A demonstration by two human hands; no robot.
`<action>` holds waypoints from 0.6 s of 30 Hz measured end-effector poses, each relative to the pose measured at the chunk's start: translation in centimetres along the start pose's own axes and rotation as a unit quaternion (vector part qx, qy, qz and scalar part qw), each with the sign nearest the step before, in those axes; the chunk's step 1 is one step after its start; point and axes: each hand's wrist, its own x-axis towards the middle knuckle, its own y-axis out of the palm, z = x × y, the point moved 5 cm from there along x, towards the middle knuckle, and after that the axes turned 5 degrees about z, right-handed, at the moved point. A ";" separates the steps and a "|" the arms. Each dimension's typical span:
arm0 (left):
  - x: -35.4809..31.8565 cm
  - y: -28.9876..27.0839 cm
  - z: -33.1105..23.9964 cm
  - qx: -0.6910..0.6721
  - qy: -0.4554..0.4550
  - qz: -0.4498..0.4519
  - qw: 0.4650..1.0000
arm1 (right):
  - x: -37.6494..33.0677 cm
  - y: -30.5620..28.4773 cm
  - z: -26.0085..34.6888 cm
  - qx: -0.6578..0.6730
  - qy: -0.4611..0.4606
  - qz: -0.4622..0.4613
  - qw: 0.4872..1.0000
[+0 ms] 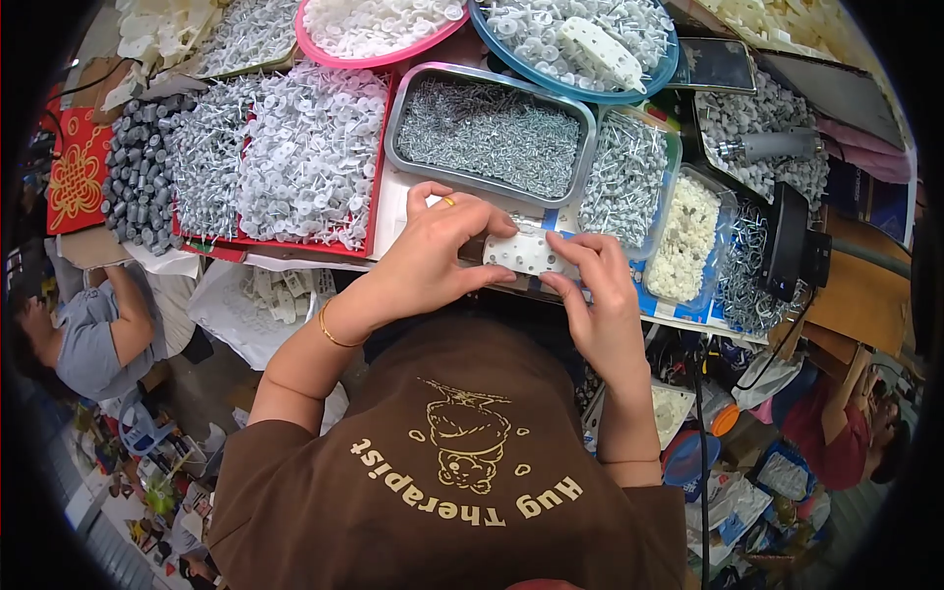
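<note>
A small white plastic plate with several holes point(529, 253) is held level between my two hands at the near edge of the table. My left hand point(441, 241) grips its left end, thumb below and fingers above. At its right end, my right hand point(596, 290) pinches it between thumb and fingers. Just beyond my hands stands a metal tray point(393, 128) filled with small screws point(490, 133). A similar white plate with holes point(600, 54) lies on white-headed pieces in a round blue basin point(672, 59).
Left of the metal tray, a red box point(379, 187) holds heaps of nails and white discs. Dark grey cylinders point(147, 162) lie farther left. A pink basin point(313, 44), a tub of cream pieces point(681, 241), hooks point(757, 265) and a black device on an arm point(789, 246) surround the workspace. Two people sit nearby.
</note>
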 end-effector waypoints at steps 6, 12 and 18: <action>0.9 0.0 -0.1 -0.027 0.016 0.042 0.999 | 0.3 0.2 -0.3 -0.017 -0.005 0.015 1.000; 0.0 0.7 -0.4 0.049 0.047 0.014 0.998 | 0.6 -0.1 -0.5 -0.003 0.001 0.029 1.000; -1.5 2.1 -0.4 0.160 0.126 -0.094 0.975 | 1.2 -0.1 -0.5 0.029 0.041 0.055 0.997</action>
